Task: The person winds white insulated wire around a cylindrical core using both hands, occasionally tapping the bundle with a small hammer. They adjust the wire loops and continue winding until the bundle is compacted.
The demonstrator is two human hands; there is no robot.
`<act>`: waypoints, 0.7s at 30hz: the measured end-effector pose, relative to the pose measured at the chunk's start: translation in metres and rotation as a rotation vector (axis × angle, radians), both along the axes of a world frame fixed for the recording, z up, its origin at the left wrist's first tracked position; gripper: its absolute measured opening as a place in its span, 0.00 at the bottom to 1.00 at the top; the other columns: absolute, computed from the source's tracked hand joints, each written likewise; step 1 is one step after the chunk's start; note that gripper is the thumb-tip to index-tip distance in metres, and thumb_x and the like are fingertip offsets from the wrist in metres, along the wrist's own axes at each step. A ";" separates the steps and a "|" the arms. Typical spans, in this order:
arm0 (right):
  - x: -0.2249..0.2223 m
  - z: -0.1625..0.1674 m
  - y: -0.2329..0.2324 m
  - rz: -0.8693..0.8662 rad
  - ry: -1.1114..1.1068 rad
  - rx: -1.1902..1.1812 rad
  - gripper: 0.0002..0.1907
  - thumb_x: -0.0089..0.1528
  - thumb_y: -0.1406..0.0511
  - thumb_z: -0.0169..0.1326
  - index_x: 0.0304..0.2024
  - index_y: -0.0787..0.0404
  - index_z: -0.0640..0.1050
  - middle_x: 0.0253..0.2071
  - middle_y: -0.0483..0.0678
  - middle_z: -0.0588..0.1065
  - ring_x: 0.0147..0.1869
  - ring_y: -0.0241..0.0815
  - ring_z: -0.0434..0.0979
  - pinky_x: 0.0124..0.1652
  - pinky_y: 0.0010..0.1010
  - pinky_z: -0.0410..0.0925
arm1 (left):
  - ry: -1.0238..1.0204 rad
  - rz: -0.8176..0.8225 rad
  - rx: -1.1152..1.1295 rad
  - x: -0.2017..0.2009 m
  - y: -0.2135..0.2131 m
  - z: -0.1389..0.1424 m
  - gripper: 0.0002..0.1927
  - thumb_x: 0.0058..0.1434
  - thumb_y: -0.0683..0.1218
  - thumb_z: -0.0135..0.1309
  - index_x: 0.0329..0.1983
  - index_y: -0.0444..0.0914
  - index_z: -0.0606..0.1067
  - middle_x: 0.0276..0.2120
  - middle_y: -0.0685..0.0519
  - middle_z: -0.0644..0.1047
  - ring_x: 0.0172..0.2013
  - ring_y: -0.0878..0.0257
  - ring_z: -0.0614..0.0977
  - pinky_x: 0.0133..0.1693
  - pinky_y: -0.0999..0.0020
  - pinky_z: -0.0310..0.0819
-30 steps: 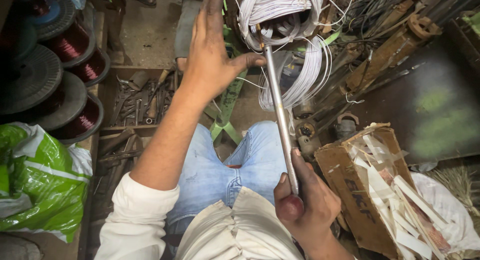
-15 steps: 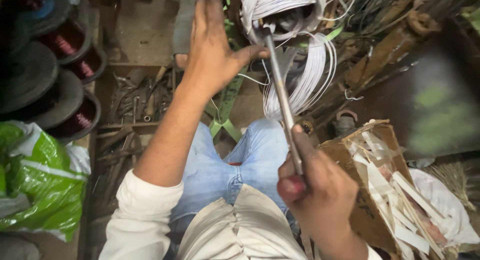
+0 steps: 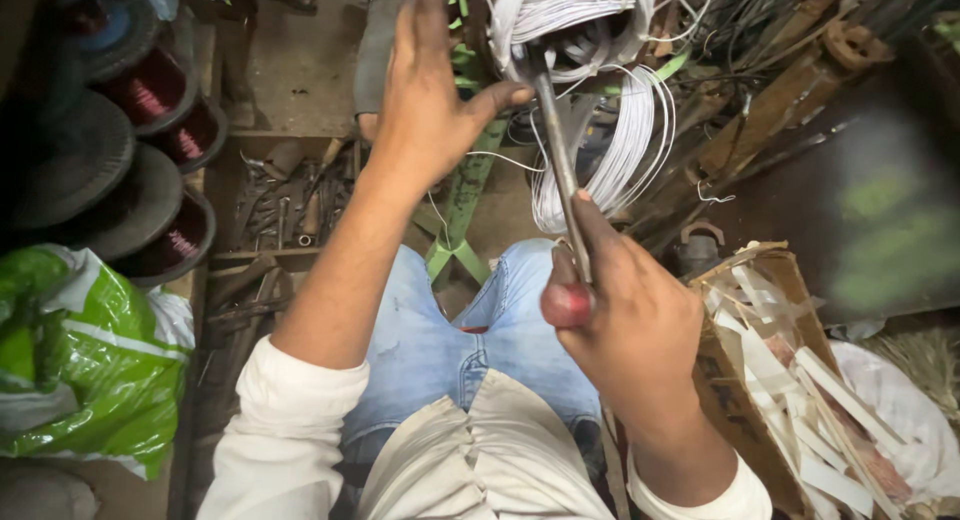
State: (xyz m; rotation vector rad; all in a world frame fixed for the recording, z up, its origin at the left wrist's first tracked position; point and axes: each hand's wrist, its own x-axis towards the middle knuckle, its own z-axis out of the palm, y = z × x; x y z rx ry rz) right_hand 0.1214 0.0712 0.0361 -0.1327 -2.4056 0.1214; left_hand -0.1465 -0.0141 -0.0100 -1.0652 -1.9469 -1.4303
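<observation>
White wire coil hangs ahead of our knees; our left hand braces it, thumb spread, while our right hand grips the red-handled metal rod poking into its windings.

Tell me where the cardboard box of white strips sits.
In the head view, the cardboard box sits at lower right, just beside the right hand, with a white bag on its far side.
</observation>
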 end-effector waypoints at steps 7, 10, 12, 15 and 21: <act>0.090 -0.051 0.076 0.241 0.008 -0.657 0.27 0.58 0.59 0.62 0.56 0.67 0.79 0.38 0.49 0.82 0.36 0.36 0.83 0.40 0.27 0.74 | 0.184 0.039 -0.091 0.003 -0.021 -0.008 0.47 0.72 0.54 0.68 0.76 0.34 0.49 0.70 0.32 0.59 0.70 0.36 0.65 0.73 0.50 0.64; 0.097 -0.119 0.115 0.615 -0.081 -1.086 0.32 0.58 0.47 0.64 0.48 0.69 0.79 0.43 0.55 0.80 0.41 0.40 0.80 0.38 0.24 0.71 | 0.122 0.016 -0.117 0.006 -0.029 -0.004 0.41 0.76 0.55 0.64 0.76 0.33 0.52 0.69 0.33 0.62 0.70 0.38 0.68 0.71 0.52 0.66; 0.076 -0.170 0.124 0.835 -0.250 -1.585 0.39 0.61 0.45 0.57 0.55 0.75 0.86 0.32 0.45 0.81 0.34 0.28 0.78 0.34 0.12 0.65 | 0.113 -0.003 -0.107 0.010 -0.030 0.000 0.41 0.76 0.56 0.63 0.75 0.31 0.53 0.68 0.32 0.63 0.68 0.38 0.69 0.70 0.50 0.67; 0.050 -0.218 0.108 0.741 -0.479 -1.605 0.28 0.64 0.56 0.61 0.52 0.77 0.80 0.42 0.58 0.79 0.40 0.42 0.75 0.39 0.30 0.67 | 0.072 0.090 -0.170 0.018 -0.029 0.001 0.41 0.76 0.56 0.65 0.72 0.29 0.53 0.67 0.31 0.63 0.67 0.37 0.70 0.69 0.50 0.67; 0.007 -0.222 0.075 0.868 -0.748 -0.624 0.30 0.49 0.60 0.62 0.55 0.57 0.81 0.38 0.49 0.80 0.48 0.47 0.76 0.52 0.39 0.62 | 0.131 0.099 -0.149 0.023 -0.024 -0.001 0.42 0.77 0.54 0.60 0.76 0.31 0.48 0.70 0.35 0.61 0.70 0.43 0.67 0.71 0.58 0.62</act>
